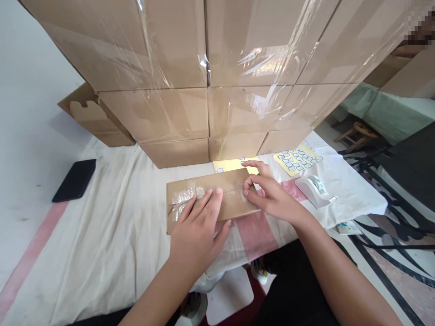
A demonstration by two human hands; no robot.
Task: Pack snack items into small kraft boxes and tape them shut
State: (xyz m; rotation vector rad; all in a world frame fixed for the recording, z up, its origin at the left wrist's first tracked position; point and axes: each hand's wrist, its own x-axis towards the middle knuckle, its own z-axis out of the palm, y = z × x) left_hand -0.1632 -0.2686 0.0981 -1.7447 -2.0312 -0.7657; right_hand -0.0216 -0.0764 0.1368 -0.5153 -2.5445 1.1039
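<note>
Cardboard box (210, 183): lies flat on the cloth-covered counter (115, 244), close to the front edge, with its long side roughly along the stack behind. Clear tape (183, 195) crosses the top at its left end, its surface wrinkled and catching the light; more tape shows toward the right end.

Left hand (197, 233): laid palm down over the front of the box, fingers extended and slightly parted on the top face, thumb out to the side near the front edge. It is pressed or resting flat, not closed around anything.

Right hand (272, 194): at the right end of the box, fingers curled, with the thumb and index finger set narrowly apart over the tape there (whether they pinch its end cannot be told).

Surroundings: a stack of cartons (176, 113) under clear film stands directly behind the work. One yellow sheet (222, 165) lies between stack and box, partly covered by the box and the right hand; a second yellow sheet (299, 159), bearing blue-outlined labels, lies farther right. A white tape dispenser (311, 192) sits beside the right wrist. At far left a black flat device (75, 180) lies on the cloth, and an open carton (98, 120) stands beside the stack. A wooden stool (362, 130) is visible beyond the counter.
</note>
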